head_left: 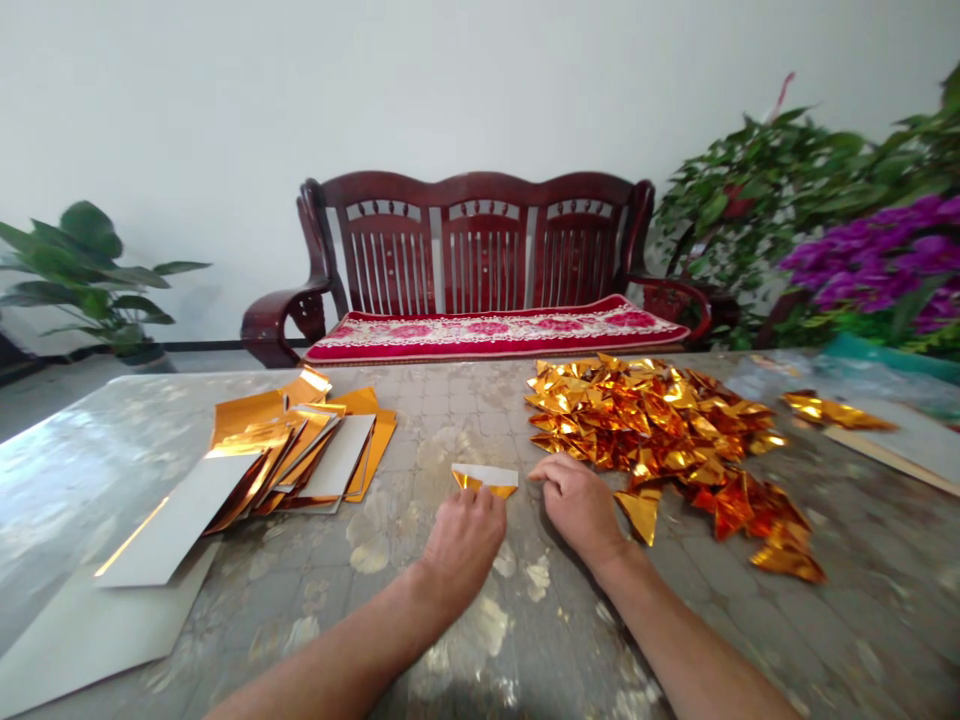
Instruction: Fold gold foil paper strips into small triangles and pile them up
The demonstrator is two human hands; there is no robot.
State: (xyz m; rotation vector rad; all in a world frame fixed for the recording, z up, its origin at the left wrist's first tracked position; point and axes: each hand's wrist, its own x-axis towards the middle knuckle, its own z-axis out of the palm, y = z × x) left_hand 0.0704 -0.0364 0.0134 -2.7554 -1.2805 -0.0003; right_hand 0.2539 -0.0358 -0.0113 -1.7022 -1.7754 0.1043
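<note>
Your left hand (461, 545) is gripping a small piece of gold paper (484, 480) with its fingers, and the paper has a white back that shows at the top. It sits on the table (420, 420) between your hands. Your right hand (577, 505) is loose and holds nothing, and its fingertips (541, 473) are just beside the paper. A big pile of gold triangles (645, 420) lies near your right hand. A stack of gold and white sheets (300, 450) lies off to your left.

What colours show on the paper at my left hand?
The folded paper shows a white strip above shiny gold foil; best seen in the head view.
</note>
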